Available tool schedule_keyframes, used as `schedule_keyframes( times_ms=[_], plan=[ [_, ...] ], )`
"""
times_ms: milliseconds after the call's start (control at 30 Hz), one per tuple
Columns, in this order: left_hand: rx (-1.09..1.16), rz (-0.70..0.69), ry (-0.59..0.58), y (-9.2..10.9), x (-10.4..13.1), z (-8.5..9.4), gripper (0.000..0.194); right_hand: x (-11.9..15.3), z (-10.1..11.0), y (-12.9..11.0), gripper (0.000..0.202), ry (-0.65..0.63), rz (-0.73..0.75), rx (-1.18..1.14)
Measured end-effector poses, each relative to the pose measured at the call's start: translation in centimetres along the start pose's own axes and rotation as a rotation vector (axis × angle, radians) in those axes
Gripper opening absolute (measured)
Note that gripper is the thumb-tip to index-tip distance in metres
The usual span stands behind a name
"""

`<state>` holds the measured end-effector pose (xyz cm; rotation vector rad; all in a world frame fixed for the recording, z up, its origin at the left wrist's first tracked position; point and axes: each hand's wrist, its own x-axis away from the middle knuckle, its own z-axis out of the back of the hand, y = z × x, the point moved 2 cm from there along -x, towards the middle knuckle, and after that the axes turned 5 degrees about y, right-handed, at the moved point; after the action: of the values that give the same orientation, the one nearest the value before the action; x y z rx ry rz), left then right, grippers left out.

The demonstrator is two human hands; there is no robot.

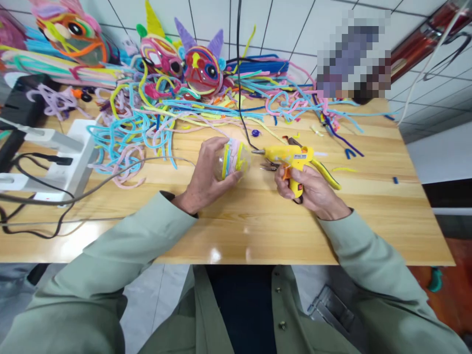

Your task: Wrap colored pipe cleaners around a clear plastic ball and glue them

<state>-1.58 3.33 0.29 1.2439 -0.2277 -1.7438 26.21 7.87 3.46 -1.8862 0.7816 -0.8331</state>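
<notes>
My left hand [208, 174] is wrapped round a clear round ball [233, 160] that bears yellow, blue and pink fuzzy strips. In my right hand [311, 189] is a yellow glue gun [287, 155], with fingers at its orange trigger. The gun's metal nozzle points left and lies close to the ball's right side; whether they touch I cannot tell. Yellow-handled pliers [324, 173] lie on the wooden table behind the gun, partly hidden by it and by my hand. A small dark blue piece [255, 133] rests beyond the nozzle.
Loose fuzzy stems [136, 123] and decorated balls with horns [202, 71] line the back of the table [236, 236]. A white power strip [75, 157] with cables stands at left. One black cable hangs down near the nozzle. A blurred patch covers the upper right.
</notes>
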Motion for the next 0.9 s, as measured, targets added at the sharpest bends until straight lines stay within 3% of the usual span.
schedule_keyframes(
  times_ms=[100,200,400,533,700,900],
  plan=[
    [0.036,0.008,0.014,-0.3,0.0,-0.1,0.066,0.2,0.5,-1.3,0.046,0.108,0.056,-0.015],
    [0.086,0.063,0.05,-0.5,0.2,-0.1,0.067,0.6,2.6,-3.0,0.04,0.247,0.14,-0.02],
    [0.275,0.365,0.047,-1.0,0.4,-0.5,0.083,3.3,12.1,-7.2,0.018,0.683,0.355,-0.268],
    [0.331,0.445,0.039,-1.5,0.5,-0.5,0.088,5.1,17.9,-8.3,0.017,1.029,0.38,-0.305],
    [0.32,0.457,0.005,-1.9,0.8,-0.6,0.082,5.0,21.7,-7.8,0.017,1.161,0.327,-0.266],
    [0.294,0.396,0.005,-1.2,0.8,-0.5,0.074,4.3,23.5,-7.0,0.016,1.196,0.339,-0.128]
  ],
)
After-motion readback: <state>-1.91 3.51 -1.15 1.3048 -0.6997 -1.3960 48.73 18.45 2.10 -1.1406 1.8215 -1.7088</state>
